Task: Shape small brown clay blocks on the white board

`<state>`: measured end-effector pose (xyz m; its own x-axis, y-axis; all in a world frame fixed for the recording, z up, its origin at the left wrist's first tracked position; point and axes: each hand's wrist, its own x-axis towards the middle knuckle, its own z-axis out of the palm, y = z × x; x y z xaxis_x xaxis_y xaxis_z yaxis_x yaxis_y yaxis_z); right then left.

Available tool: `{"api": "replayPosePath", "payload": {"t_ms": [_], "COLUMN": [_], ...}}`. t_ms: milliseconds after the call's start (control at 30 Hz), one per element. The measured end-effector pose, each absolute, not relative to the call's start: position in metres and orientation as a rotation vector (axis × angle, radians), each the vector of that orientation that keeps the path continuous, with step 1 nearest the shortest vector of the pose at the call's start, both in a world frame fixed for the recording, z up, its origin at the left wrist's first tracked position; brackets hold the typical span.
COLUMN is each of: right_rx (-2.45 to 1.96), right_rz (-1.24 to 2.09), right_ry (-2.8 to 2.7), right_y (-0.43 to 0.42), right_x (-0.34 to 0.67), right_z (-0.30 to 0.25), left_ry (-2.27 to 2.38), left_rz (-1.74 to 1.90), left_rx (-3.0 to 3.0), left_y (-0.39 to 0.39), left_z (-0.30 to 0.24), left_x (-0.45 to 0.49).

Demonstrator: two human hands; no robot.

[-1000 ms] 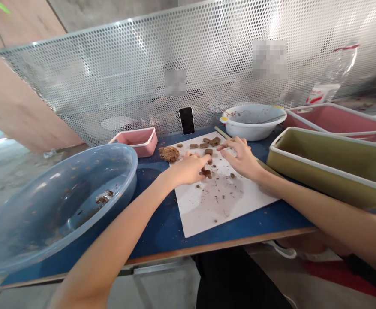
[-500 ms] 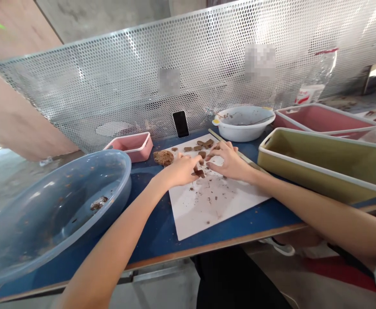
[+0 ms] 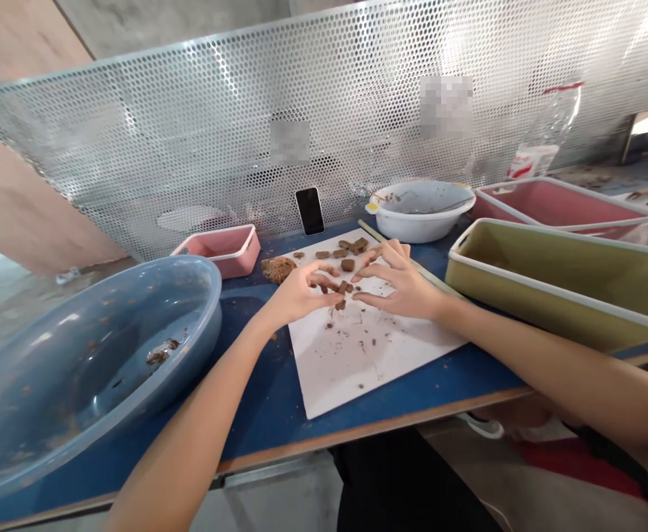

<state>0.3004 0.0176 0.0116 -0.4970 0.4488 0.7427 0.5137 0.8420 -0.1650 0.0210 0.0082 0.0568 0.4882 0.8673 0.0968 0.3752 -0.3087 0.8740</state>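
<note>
Over the white board (image 3: 351,369), my left hand (image 3: 301,292) has its thumb and fingertips around a small brown clay piece (image 3: 344,287). More brown bits lie right under and beside those fingertips, partly hidden. My right hand (image 3: 398,281) is close on the other side, fingers bent and apart, thumb tip near the same pieces, with nothing visible in its grasp. Behind the hands, a short clay block (image 3: 348,264) and several other clay pieces (image 3: 354,245) lie along the board's far part. A rough brown lump (image 3: 278,270) sits at the board's left edge.
A blue basin (image 3: 191,295) stands left, a small pink basket (image 3: 240,258) behind it. A phone (image 3: 309,210) leans on the perforated metal screen (image 3: 218,148). Rightward are a white basin (image 3: 420,229), a green bin (image 3: 550,295), a pink bin (image 3: 567,203) and a plastic bottle (image 3: 542,140). Dark crumbs dot the board.
My left hand has shifted slightly left and its fingers have spread, showing more of the clay between the hands. The right hand's fingers have opened a little, its thumb moving nearer the pieces.
</note>
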Motion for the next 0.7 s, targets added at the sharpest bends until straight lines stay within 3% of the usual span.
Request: {"api": "replayPosePath", "payload": {"t_ms": [433, 700], "right_rx": [-0.608, -0.712], "right_rz": [-0.289, -0.225], "right_ry": [-2.058, -2.093], "right_y": [0.010, 0.008], "right_x": [0.296, 0.296], "right_z": [0.012, 0.015], "left_ry": [0.968, 0.872], "left_rz": [0.810, 0.828], "left_rx": [1.583, 1.535], "left_y": [-0.005, -0.006], "left_z": [0.049, 0.044], "left_x": [0.032, 0.036]}}
